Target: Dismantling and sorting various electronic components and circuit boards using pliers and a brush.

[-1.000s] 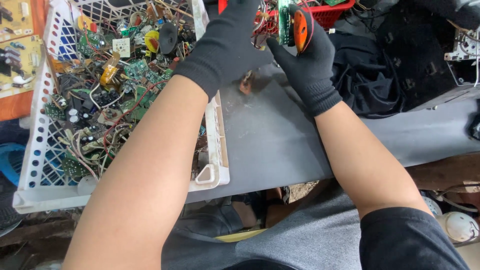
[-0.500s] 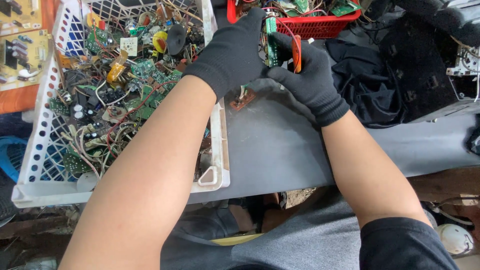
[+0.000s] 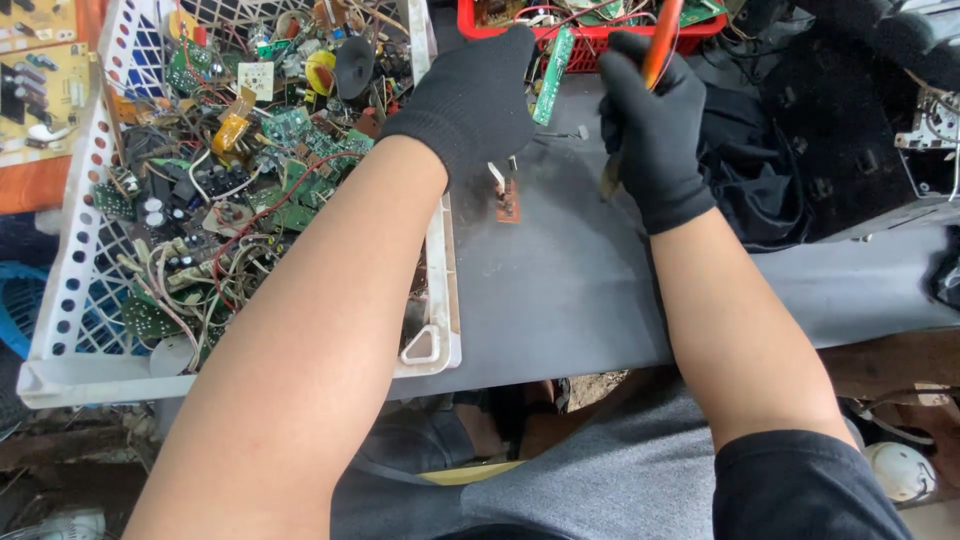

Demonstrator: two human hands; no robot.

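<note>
While the small brown board lies flat on the dark grey table, the left hand in a black glove presses down on its far end, where some white bits stick up. Its fingers are bent down, but I cannot tell how they grip, because the back of the glove hides them. Right of the little board, the right hand is closed tight around an orange-handled tool. The dull metal tip pokes out below the fist and points at the table, just beside the board.

To do this well, I think the left hand should keep the board still and flat, and the tip should go slowly to the part being picked at, so it does not slip onto the glove.

Just behind the board, a long green strip board hangs from the red basket. Left of the board, touching the left arm, stands the white basket, full of green boards and wires. Right of it lies black cloth.

Count: one brown board, one tool, two gloved hands, two baskets. The scraps in the white basket are too many to count.
</note>
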